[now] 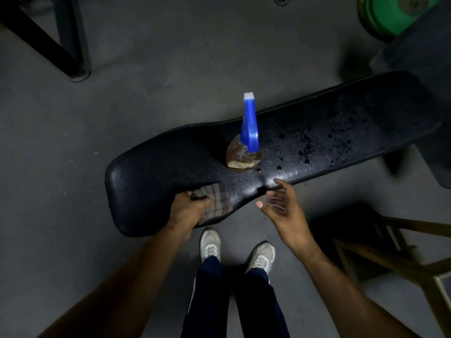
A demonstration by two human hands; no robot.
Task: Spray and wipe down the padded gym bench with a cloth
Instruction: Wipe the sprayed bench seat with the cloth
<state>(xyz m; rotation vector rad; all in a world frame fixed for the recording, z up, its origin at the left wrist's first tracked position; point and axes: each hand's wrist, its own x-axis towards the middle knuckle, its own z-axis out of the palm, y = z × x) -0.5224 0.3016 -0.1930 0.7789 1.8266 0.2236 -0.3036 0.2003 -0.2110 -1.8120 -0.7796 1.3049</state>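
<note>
The black padded bench (341, 123) runs from lower left to upper right, and its right half is speckled with spray droplets. A spray bottle (246, 140) with a blue trigger head and brownish liquid stands upright on the middle of the pad. My left hand (188, 211) grips a checked cloth (217, 201) against the pad's near edge at the left end. Beside the near edge, just below the bottle, my right hand (280, 206) hovers with fingers spread and holds nothing.
A black metal frame leg (46, 42) stands on the grey floor at the upper left. A green weight plate (390, 13) is at the upper right. A wooden stool frame (402, 254) stands at the lower right. My two feet in white shoes (236, 250) are right below the bench.
</note>
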